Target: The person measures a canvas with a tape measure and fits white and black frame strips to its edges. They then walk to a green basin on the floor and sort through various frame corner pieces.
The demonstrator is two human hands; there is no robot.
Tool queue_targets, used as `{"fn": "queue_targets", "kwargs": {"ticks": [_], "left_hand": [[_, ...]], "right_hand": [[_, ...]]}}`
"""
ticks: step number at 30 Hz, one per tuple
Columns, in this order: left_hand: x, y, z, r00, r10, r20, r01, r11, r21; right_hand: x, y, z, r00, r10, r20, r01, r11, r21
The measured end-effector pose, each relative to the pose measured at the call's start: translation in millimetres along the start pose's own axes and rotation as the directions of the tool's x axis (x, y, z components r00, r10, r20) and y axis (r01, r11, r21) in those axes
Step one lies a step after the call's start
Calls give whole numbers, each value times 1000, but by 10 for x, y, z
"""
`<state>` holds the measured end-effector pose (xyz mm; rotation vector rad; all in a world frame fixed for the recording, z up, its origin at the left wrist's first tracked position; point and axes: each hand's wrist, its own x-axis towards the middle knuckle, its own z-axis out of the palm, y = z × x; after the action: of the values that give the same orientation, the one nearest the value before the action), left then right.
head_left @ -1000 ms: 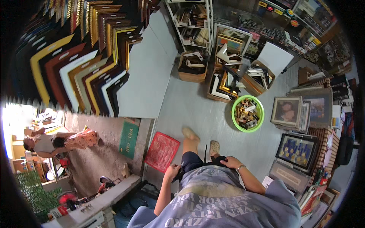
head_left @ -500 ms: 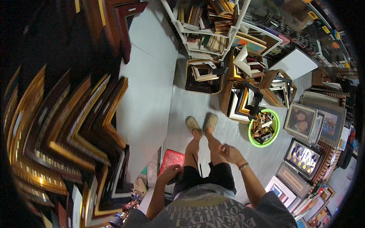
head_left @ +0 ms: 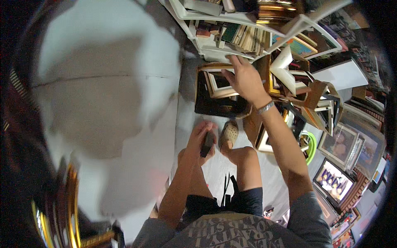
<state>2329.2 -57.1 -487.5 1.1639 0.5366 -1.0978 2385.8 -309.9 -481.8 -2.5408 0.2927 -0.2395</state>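
My right hand reaches forward with thumb and fingers apart and holds nothing. It hovers over the right side of a box on the floor, just in front of a white shelf rack. Pale picture-frame corner pieces lie in that box, next to dark pieces; my hand hides part of them. My left hand is lower, above my left foot, closed around a small dark rectangular piece. Its exact kind is not clear.
Boxes of frame corners and a green basket stand to the right. Framed pictures lean farther right. At left is a pale wall-like surface, with blurred frame corner samples at lower left.
I have bent forward over the box. My right hand has moved forward from beside my knee to the box, and my left hand has moved forward too. The view has shifted.
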Motion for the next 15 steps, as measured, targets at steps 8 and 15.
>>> {"fn": "queue_targets", "kwargs": {"ticks": [8, 15], "left_hand": [[1524, 263, 22, 857, 287, 428, -303, 952, -32], [1946, 306, -111, 762, 43, 646, -221, 955, 198]], "right_hand": [[1222, 971, 965, 896, -356, -266, 202, 859, -469], [288, 768, 1109, 915, -167, -367, 209, 975, 77]]}}
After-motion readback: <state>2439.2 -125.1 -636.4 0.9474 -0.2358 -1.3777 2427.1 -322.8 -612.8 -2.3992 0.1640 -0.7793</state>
